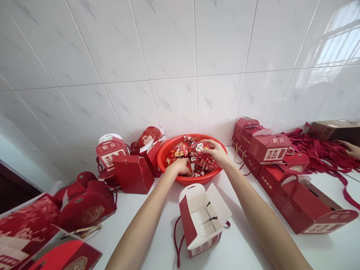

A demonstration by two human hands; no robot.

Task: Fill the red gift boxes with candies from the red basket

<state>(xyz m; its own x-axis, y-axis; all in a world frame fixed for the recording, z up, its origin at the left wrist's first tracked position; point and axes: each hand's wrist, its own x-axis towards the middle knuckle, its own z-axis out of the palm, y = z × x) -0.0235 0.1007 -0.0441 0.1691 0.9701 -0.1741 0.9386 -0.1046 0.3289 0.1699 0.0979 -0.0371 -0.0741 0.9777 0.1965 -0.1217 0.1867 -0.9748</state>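
A red plastic basket [164, 167] against the wall holds a heap of wrapped candies [180, 150], mostly red and gold. Into its front left side reaches my left hand [180, 167], fingers curled down among the sweets; what they hold, if anything, is hidden. At the basket's right side, my right hand [216, 153] has thumb and fingers closed on a candy with a white label [199, 146]. Between my forearms stands an open red gift box [185, 223], its white inside showing no sweets and its dark red cord handle hanging at the left.
Red gift boxes [133, 174] and bags crowd the left side. More boxes [271, 148] stand in a row on the right. Beyond them lie dark red ribbons [317, 152], a brown carton [334, 129] and another person's hand [351, 149]. A tiled wall [174, 48] closes the back.
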